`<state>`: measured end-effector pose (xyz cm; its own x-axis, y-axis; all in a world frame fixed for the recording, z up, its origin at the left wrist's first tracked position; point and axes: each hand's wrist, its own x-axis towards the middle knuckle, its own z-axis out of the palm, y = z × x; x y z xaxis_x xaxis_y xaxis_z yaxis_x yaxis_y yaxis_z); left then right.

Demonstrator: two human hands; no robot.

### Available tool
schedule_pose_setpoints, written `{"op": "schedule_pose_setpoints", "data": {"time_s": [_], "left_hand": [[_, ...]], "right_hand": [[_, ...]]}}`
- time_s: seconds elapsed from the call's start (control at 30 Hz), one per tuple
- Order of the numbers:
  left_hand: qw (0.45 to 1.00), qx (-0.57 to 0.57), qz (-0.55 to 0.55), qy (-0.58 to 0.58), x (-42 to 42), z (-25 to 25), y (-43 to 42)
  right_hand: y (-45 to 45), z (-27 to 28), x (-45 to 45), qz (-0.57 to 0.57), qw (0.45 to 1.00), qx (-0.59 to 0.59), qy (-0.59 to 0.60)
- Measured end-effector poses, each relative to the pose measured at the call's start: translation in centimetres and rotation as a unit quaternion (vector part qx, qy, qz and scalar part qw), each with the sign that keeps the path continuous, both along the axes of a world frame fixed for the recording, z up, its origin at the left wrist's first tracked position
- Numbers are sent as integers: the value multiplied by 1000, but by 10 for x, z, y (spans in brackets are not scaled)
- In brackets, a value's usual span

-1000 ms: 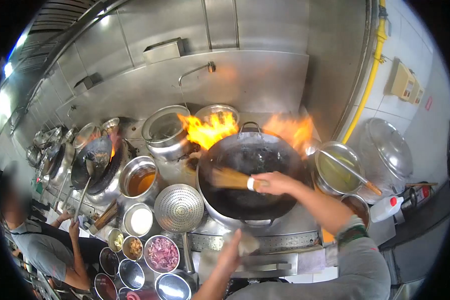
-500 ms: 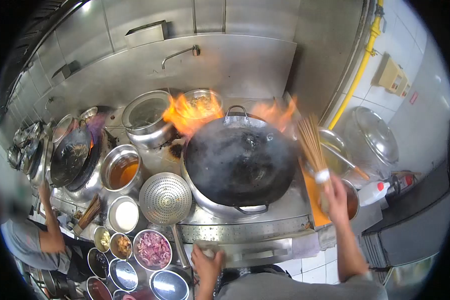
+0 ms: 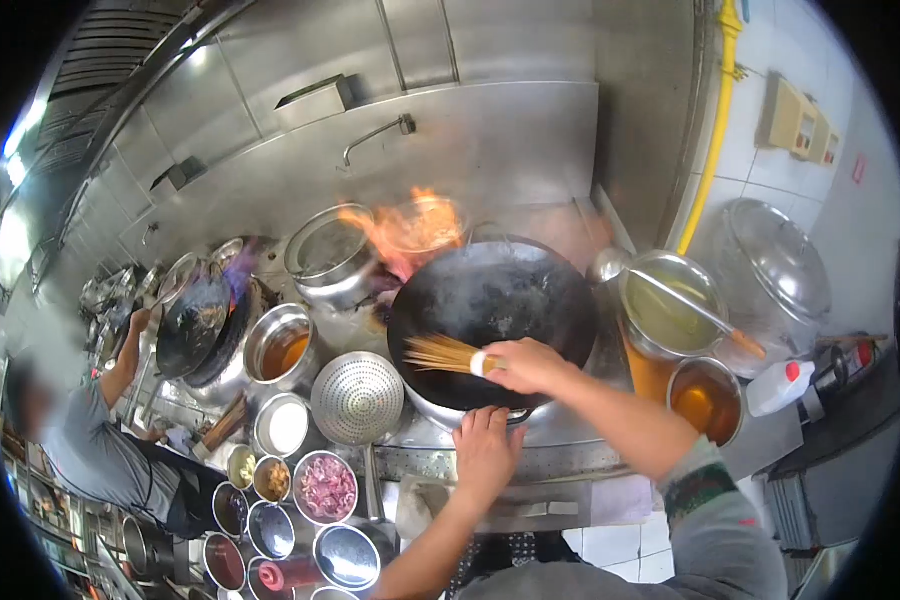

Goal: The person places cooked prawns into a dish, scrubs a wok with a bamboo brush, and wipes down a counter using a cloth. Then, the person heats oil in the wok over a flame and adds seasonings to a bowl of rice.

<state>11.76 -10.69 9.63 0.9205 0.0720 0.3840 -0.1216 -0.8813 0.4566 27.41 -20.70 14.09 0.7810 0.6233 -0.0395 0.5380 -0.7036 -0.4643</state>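
My right hand point(image 3: 530, 366) is closed round the white-banded handle of a bamboo brush point(image 3: 440, 354). The bristles point left, inside the near left part of a large black wok point(image 3: 505, 290). Thin smoke or steam hangs over the wok. Just below its front rim is my left hand point(image 3: 487, 455), palm down, thumb apart from the fingers, fingertips at the near wok handle. A perforated strainer point(image 3: 358, 398) lies left of the wok. Orange flame rises behind the wok's left side.
A ladle point(image 3: 685, 300) rests across a pot of greenish liquid point(image 3: 660, 325). Near it stand a pot of orange liquid point(image 3: 705, 402) and a white bottle point(image 3: 778, 388). Several ingredient bowls, one with raw meat point(image 3: 327, 487), are front left. A co-worker point(image 3: 115, 435) stands at another wok point(image 3: 192, 325).
The brush in my right hand has moved from right of the wok back into it. My left hand has moved from the counter's front edge up to the wok's rim. The flames have shrunk.
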Motion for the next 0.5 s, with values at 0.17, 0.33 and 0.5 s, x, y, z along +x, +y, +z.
{"op": "schedule_pose_setpoints", "data": {"time_s": [0.17, 0.33, 0.5], "left_hand": [[1000, -20, -3, 10, 6, -21, 1], [1000, -3, 2, 30, 36, -80, 8], [999, 9, -1, 32, 43, -82, 7]], "right_hand": [[-77, 14, 113, -273, 944, -112, -148], [-139, 68, 15, -257, 896, 272, -240], [-172, -34, -148, -240, 874, 401, -135]]}}
